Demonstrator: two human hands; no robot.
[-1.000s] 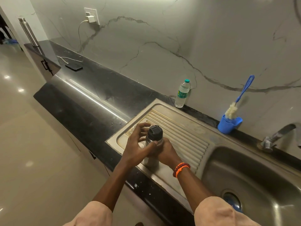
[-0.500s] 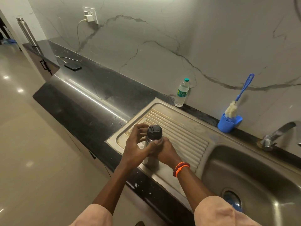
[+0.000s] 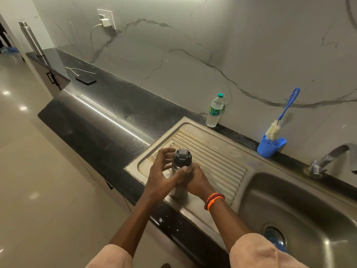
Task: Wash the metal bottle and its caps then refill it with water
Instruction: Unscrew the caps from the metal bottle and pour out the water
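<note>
The metal bottle (image 3: 178,192) stands upright on the ribbed steel drainboard (image 3: 216,151), near its front left corner. A black cap (image 3: 182,156) sits on its top. My right hand (image 3: 199,180) grips the bottle's body from the right. My left hand (image 3: 164,176) is on the bottle's left side, its thumb lying across the bottle just below the cap. Its fingers are spread and loosely curved, off the cap. A small pale round thing shows under my left palm, too hidden to identify.
The sink basin (image 3: 301,206) lies to the right, with the tap (image 3: 328,159) behind it. A blue cup (image 3: 270,147) holding a blue-handled brush (image 3: 287,105) and a plastic water bottle (image 3: 215,111) stand by the wall. A phone (image 3: 86,79) on a charger cable and another steel bottle (image 3: 31,38) are at the far left.
My left fingers have come off the cap and spread a little. The bottle and my right hand stay in place.
</note>
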